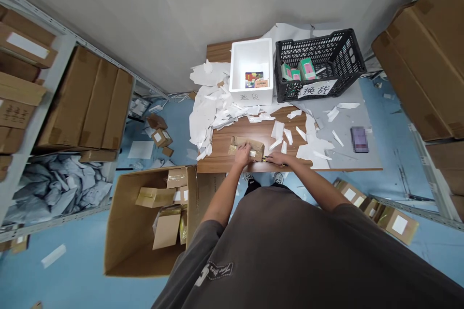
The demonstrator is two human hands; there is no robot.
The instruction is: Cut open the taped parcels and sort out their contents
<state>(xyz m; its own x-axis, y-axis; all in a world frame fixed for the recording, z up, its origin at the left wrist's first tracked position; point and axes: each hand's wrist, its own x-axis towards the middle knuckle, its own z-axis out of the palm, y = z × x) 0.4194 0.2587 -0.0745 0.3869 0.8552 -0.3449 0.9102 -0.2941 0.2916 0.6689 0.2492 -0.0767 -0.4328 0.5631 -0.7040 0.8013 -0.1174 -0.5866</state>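
A small taped cardboard box (253, 145) lies near the front edge of the wooden table (221, 154). My left hand (242, 153) rests on the box, fingers curled over its near side. Beside the box's right end, my right hand (279, 158) is closed on a small dark and yellow tool, perhaps a cutter (267, 158), whose tip points at the box. White paper scraps (217, 111) lie scattered behind the box.
A white foam bin (251, 91) and a black crate (348, 53) with green-pink packs stand at the table's back. A large open carton (126, 231) of small boxes sits on the floor to my left. Shelves with cartons flank both sides. More small boxes (377, 212) lie at right.
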